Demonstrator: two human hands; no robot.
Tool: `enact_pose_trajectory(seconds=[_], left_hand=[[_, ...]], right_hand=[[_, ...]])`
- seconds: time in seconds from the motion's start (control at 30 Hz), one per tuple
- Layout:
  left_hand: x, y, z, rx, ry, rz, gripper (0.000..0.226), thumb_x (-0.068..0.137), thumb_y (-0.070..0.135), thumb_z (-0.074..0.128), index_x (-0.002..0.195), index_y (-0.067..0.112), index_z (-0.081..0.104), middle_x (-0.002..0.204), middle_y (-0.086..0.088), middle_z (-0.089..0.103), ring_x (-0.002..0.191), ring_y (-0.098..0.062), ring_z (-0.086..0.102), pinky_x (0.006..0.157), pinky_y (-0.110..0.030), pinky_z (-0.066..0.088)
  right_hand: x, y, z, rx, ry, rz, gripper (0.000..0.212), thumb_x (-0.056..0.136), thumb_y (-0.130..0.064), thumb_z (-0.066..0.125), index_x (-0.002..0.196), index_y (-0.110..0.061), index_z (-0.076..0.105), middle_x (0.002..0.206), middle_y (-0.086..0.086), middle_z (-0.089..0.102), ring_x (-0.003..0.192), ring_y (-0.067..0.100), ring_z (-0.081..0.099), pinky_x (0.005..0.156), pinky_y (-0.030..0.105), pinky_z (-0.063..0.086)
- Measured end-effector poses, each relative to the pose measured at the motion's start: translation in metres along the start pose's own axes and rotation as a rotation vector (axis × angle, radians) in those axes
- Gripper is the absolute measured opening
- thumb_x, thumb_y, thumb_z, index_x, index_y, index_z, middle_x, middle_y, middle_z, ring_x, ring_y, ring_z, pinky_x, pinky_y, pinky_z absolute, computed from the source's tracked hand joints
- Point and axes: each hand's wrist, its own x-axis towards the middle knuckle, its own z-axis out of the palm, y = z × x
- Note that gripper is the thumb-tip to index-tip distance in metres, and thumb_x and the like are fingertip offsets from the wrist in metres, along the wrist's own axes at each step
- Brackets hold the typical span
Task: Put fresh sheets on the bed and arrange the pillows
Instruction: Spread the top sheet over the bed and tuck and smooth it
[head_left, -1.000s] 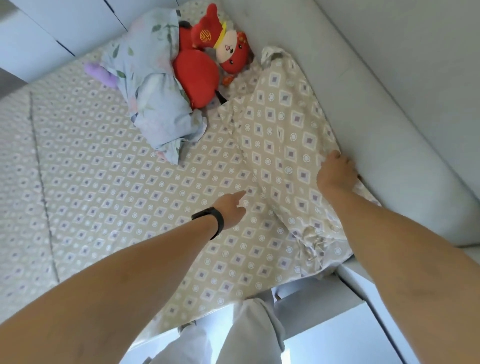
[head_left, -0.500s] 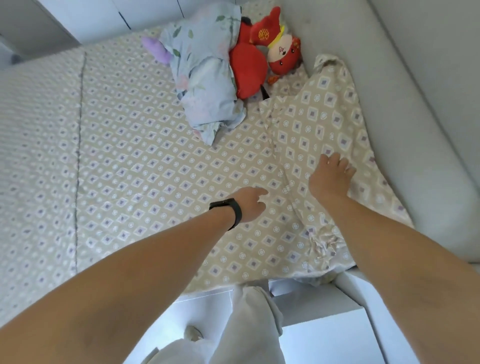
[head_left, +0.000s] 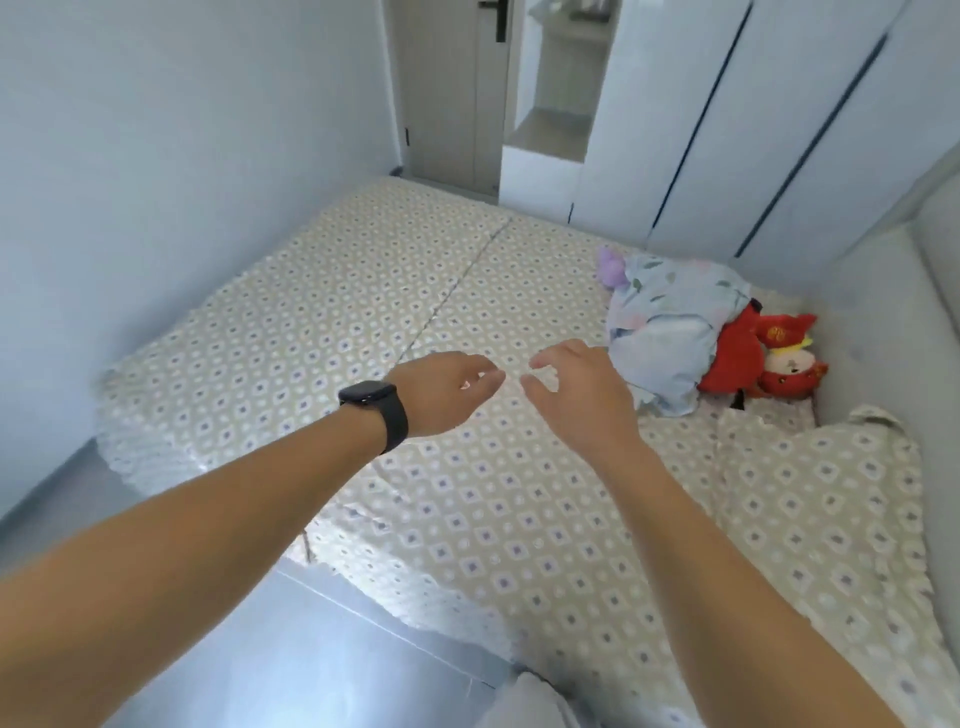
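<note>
Beige diamond-print sheet (head_left: 363, 291), smooth; both hands (head_left: 519, 384) loose above.

One bed (head_left: 363, 312) under one patterned sheet (head_left: 519, 519), one pale floral bundle of cloth (head_left: 670, 332), one red plush toy (head_left: 769, 358), one purple toy (head_left: 612, 267), two bare hands, left (head_left: 447, 389) and right (head_left: 576, 395), one black wristwatch (head_left: 376, 408), one door (head_left: 457, 88).

You stand in a small room: pale blue-white wall (head_left: 182, 156) on the left, grey glossy floor (head_left: 311, 649) below, tall white wardrobe doors (head_left: 727, 130) ahead, a grey door (head_left: 452, 93) beyond. Even, soft daylight.
</note>
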Motion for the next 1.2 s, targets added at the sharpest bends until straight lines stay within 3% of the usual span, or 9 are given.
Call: enact_pose_trajectory(seconds=[0.2, 0.33, 0.43, 0.6, 0.73, 0.83, 1.03, 1.13, 1.2], left_hand=[[-0.173, -0.177, -0.081, -0.131, 0.298, -0.180, 0.039, 0.099, 0.062, 0.037, 0.122, 0.043, 0.062, 0.120, 0.018, 0.065, 0.109, -0.008, 0.060, 0.099, -0.036, 0.048], [-0.256, -0.275, -0.106, -0.197, 0.425, -0.300, 0.036, 0.091, 0.063, 0.041, 0.111, 0.045, 0.065, 0.111, 0.022, 0.067, 0.102, -0.004, 0.062, 0.096, -0.036, 0.050], [-0.289, -0.334, -0.118, -0.263, 0.482, -0.374, 0.023, 0.097, 0.047, 0.052, 0.116, 0.041, 0.065, 0.113, 0.019, 0.067, 0.101, -0.006, 0.063, 0.096, -0.035, 0.050], [-0.299, -0.413, -0.134, -0.389, 0.514, -0.436, 0.036, 0.096, 0.061, 0.043, 0.126, 0.047, 0.056, 0.104, 0.026, 0.063, 0.098, 0.007, 0.060, 0.085, -0.014, 0.042], [-0.282, -0.505, -0.157, -0.418, 0.482, -0.482, 0.061, 0.083, 0.085, 0.029, 0.128, 0.051, 0.054, 0.105, 0.030, 0.062, 0.101, 0.007, 0.059, 0.095, -0.026, 0.047], [-0.264, -0.572, -0.198, -0.416, 0.431, -0.519, 0.073, 0.077, 0.090, 0.025, 0.134, 0.052, 0.049, 0.107, 0.032, 0.059, 0.105, 0.002, 0.058, 0.096, -0.027, 0.046], [-0.248, -0.687, -0.299, -0.438, 0.446, -0.511, 0.062, 0.086, 0.072, 0.030, 0.140, 0.046, 0.043, 0.109, 0.026, 0.057, 0.102, 0.002, 0.056, 0.084, -0.021, 0.042], [-0.246, -0.760, -0.330, -0.458, 0.473, -0.507, 0.058, 0.091, 0.072, 0.034, 0.139, 0.043, 0.047, 0.107, 0.024, 0.059, 0.099, 0.006, 0.057, 0.085, -0.023, 0.045], [-0.235, -0.818, -0.347, -0.421, 0.403, -0.517, 0.050, 0.096, 0.062, 0.038, 0.141, 0.041, 0.046, 0.110, 0.020, 0.059, 0.100, -0.001, 0.058, 0.089, -0.027, 0.046]], right_hand=[[-0.005, -0.213, 0.054, 0.019, -0.197, -0.271, 0.048, 0.088, -0.055, 0.067, 0.128, -0.029, 0.064, 0.129, -0.008, 0.059, 0.124, 0.018, 0.048, 0.098, 0.035, 0.044], [-0.012, -0.333, 0.109, 0.077, -0.274, -0.427, 0.049, 0.090, -0.053, 0.065, 0.133, -0.030, 0.060, 0.130, -0.009, 0.056, 0.126, 0.017, 0.046, 0.099, 0.037, 0.046], [-0.008, -0.400, 0.151, 0.064, -0.319, -0.519, 0.048, 0.091, -0.052, 0.064, 0.135, -0.031, 0.058, 0.130, -0.010, 0.055, 0.125, 0.016, 0.048, 0.098, 0.037, 0.046], [0.039, -0.470, 0.219, 0.093, -0.350, -0.531, 0.048, 0.092, -0.055, 0.063, 0.132, -0.030, 0.060, 0.127, -0.013, 0.058, 0.124, 0.014, 0.048, 0.096, 0.036, 0.047], [0.096, -0.524, 0.284, 0.132, -0.388, -0.475, 0.053, 0.091, -0.065, 0.058, 0.133, -0.032, 0.059, 0.133, -0.016, 0.056, 0.128, 0.010, 0.044, 0.097, 0.034, 0.043], [0.145, -0.571, 0.327, 0.115, -0.453, -0.491, 0.054, 0.091, -0.066, 0.056, 0.133, -0.032, 0.059, 0.134, -0.015, 0.057, 0.127, 0.010, 0.046, 0.097, 0.033, 0.043], [0.238, -0.684, 0.391, 0.040, -0.490, -0.556, 0.049, 0.093, -0.067, 0.052, 0.125, -0.031, 0.062, 0.125, -0.013, 0.060, 0.115, 0.010, 0.053, 0.091, 0.038, 0.051], [0.274, -0.745, 0.429, 0.049, -0.469, -0.584, 0.049, 0.094, -0.065, 0.052, 0.125, -0.029, 0.063, 0.126, -0.012, 0.061, 0.116, 0.011, 0.054, 0.093, 0.035, 0.050], [0.295, -0.782, 0.458, 0.028, -0.459, -0.572, 0.049, 0.095, -0.065, 0.050, 0.125, -0.029, 0.064, 0.125, -0.012, 0.062, 0.118, 0.011, 0.054, 0.093, 0.034, 0.050]])
